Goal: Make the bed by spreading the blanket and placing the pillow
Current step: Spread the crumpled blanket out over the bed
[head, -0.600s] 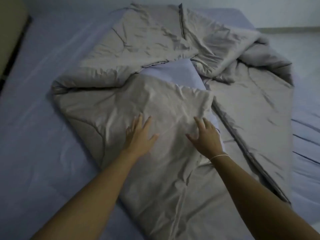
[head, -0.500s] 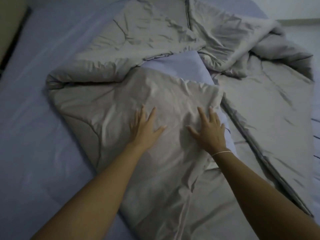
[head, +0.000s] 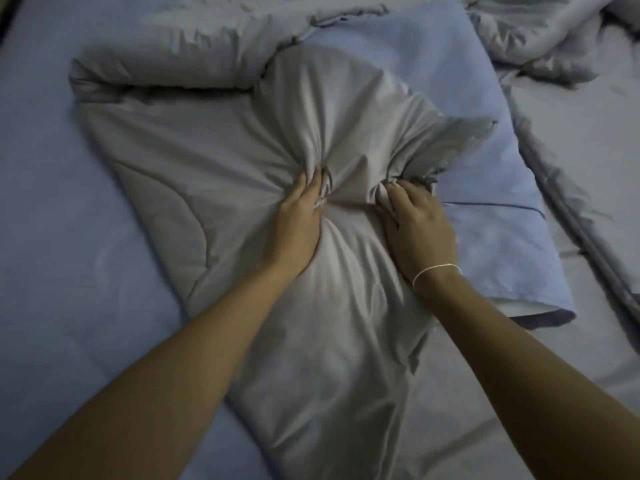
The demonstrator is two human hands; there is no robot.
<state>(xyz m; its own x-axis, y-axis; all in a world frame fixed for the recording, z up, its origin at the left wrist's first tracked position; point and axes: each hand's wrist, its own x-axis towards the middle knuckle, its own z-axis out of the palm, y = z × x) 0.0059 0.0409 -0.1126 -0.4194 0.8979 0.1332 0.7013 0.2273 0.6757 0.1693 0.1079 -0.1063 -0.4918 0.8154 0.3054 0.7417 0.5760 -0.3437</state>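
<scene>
Dim light falls on a bed with a blue sheet [head: 69, 237]. Both hands are clenched on bunched grey cloth: the left hand [head: 298, 216] and the right hand [head: 415, 226] (a thin white band [head: 436, 270] at its wrist) each grip a fistful of the blanket [head: 194, 161], folds radiating outward. A blue pillow [head: 485, 202] lies partly under it. Pulling from these mid-cloth handfuls could drag the pillow along or leave the blanket twisted, since neither grip looks to be on a true corner.
</scene>
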